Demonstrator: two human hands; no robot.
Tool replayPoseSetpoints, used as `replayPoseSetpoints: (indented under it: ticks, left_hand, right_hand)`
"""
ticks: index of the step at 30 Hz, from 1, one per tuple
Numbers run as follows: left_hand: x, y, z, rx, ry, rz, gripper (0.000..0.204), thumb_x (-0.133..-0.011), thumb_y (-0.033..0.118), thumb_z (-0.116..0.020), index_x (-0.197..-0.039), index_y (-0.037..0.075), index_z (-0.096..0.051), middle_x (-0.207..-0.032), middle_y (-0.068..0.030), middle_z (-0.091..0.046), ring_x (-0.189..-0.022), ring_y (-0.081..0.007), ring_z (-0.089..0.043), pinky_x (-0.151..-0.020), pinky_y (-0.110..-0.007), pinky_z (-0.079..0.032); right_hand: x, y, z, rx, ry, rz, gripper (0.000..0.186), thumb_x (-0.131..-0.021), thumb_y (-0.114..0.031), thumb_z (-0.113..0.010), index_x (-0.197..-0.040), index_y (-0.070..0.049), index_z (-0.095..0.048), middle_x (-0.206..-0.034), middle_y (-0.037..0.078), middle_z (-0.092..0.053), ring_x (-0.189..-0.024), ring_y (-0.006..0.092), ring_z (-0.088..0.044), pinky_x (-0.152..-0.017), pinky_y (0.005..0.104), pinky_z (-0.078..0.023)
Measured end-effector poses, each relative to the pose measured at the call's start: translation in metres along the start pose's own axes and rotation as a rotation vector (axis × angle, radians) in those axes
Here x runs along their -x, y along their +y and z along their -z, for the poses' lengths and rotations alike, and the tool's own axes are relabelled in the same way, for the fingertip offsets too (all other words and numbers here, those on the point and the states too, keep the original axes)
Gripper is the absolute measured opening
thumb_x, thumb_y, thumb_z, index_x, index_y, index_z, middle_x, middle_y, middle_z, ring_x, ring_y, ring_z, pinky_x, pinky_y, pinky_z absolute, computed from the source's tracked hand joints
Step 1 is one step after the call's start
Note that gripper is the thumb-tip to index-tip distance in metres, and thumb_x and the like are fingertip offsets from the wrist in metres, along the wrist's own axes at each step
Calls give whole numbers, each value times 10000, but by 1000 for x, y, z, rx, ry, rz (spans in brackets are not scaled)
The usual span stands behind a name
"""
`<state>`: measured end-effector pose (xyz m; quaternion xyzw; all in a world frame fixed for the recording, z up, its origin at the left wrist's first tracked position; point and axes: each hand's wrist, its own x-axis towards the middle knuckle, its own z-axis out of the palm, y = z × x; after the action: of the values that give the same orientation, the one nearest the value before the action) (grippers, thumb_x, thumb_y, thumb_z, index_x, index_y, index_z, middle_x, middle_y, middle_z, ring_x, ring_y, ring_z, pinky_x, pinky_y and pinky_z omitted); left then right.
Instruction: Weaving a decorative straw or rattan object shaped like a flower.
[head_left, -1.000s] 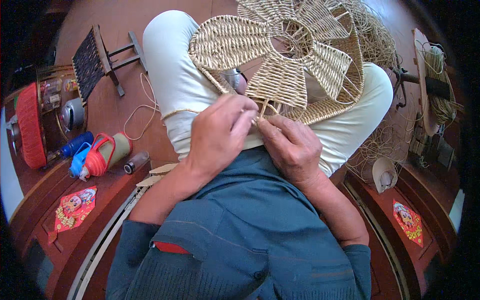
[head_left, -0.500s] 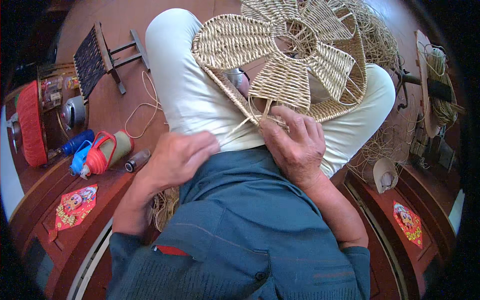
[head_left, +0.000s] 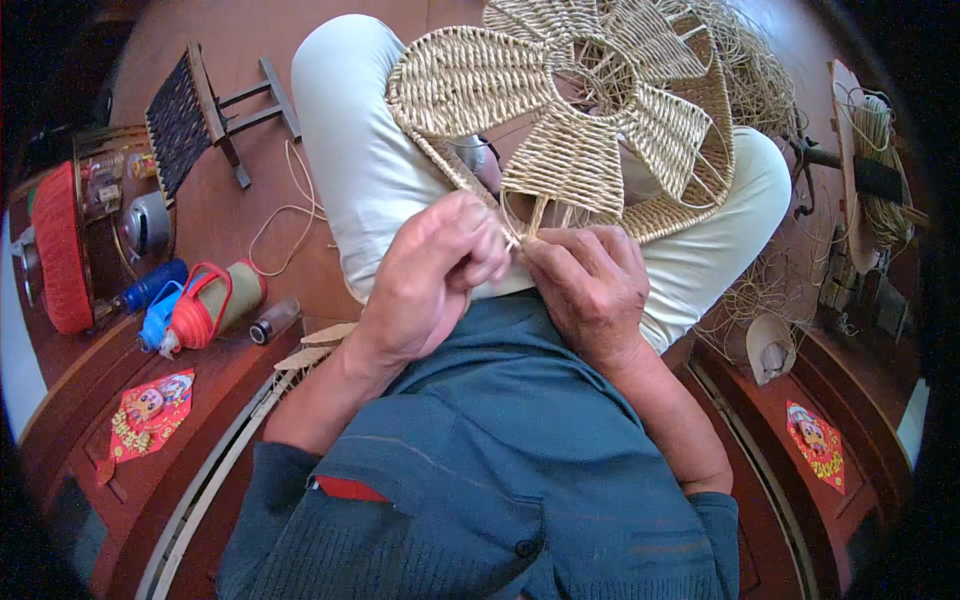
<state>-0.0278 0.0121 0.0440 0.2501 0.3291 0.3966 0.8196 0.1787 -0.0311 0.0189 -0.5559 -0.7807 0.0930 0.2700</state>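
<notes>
A woven straw piece [head_left: 565,170] with petal-shaped panels around an open centre rests over my lap, inside a woven outer rim [head_left: 675,215]. My left hand [head_left: 440,260] is closed at the rim's lower left corner, pinched on a pale cord whose free length is mostly hidden by my fingers. My right hand [head_left: 590,275] grips the rim just below the bottom panel, where loose upright strands [head_left: 540,212] join it; its fingertips nearly meet those of my left hand.
A slatted stool [head_left: 180,115] lies at left near loose cord, red and blue flasks [head_left: 195,320], a jar [head_left: 275,320] and a red basket [head_left: 60,245]. Tangled straw [head_left: 750,70] is beyond the piece; a wooden board wound with cord [head_left: 870,180] stands at right.
My left hand swung down and left along a pale cord, then came back up to the rim beside my right hand, which stayed at the bottom panel throughout.
</notes>
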Motion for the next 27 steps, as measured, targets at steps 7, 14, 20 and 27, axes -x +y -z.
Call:
replayPoseSetpoints:
  ticks: [7,14,20,27]
  left_hand:
    - [8,9,-15,61,30,60,328,-1169,290,-532,-919,78,-516,-818,-1,-469,-739,-116,-422,-796,-322,-425]
    - [12,12,-25,17,39,64,348,-1166,330,-531,-916,88,-532,-811,-51,-553,-738,-158,-512,-916,-392,-500]
    - [-1,19,-33,-102,-164,83,356,-1179,318,-503,-987,34,-600,-1008,-169,-716,-988,-235,-691,-1043,-398,-512]
    - [-23,72,22,-975,166,-45,355,-1142,330,-616,-1042,3,-710,-1058,-48,-721,-948,-112,-620,-931,-293,-483]
  right_hand:
    - [0,-1,3,-124,-13,-74,165,-843,-158,-834,-975,-159,-735,-916,-30,-726,-858,220,-662,-761,381,-505]
    - [1,0,-2,-264,58,-205,289,-837,-165,-890,-1060,-130,-708,-858,-8,-725,-803,238,-676,-748,394,-501]
    - [-7,-1,1,-217,48,-150,238,-857,-181,-865,-1029,-151,-704,-800,-25,-705,-751,231,-655,-694,396,-465]
    - [-7,-3,-14,-195,107,-278,185,-876,-146,-850,-955,-176,-685,-733,-44,-678,-680,199,-635,-664,399,-427]
